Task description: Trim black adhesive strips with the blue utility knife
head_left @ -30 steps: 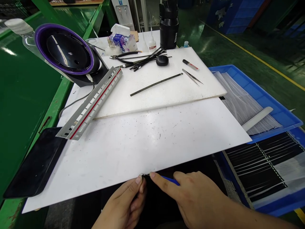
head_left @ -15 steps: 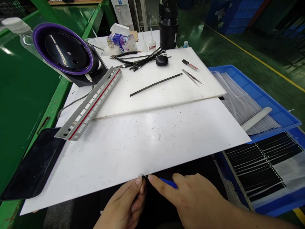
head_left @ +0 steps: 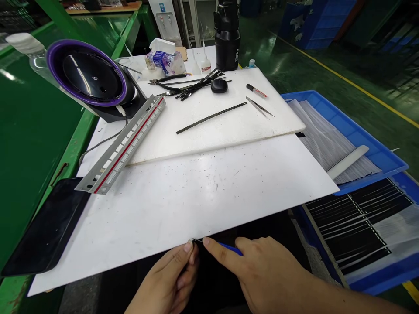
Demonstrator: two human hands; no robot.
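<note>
Green metalwork (head_left: 22, 131) borders the white worktop (head_left: 157, 213) on the left. Near left lies a black slab (head_left: 49, 226); a purple-rimmed fan (head_left: 93, 75) stands beyond, with a slotted grey rail (head_left: 122, 148) to its right. At the near edge, my left hand (head_left: 168, 277) is closed, thumb and finger pinching a small item (head_left: 194, 240), mostly hidden by the fingertips. Farther off, a single dark strip (head_left: 211, 118) rests on white foam board (head_left: 225, 131), left of tweezers (head_left: 259, 107). Near right, my right hand (head_left: 262, 268) grips a blue-handled tool (head_left: 231, 249), index finger extended, thin tip toward the item; contact cannot be determined. Far right, a blue tray (head_left: 356, 132) holds pale sheeting.
</note>
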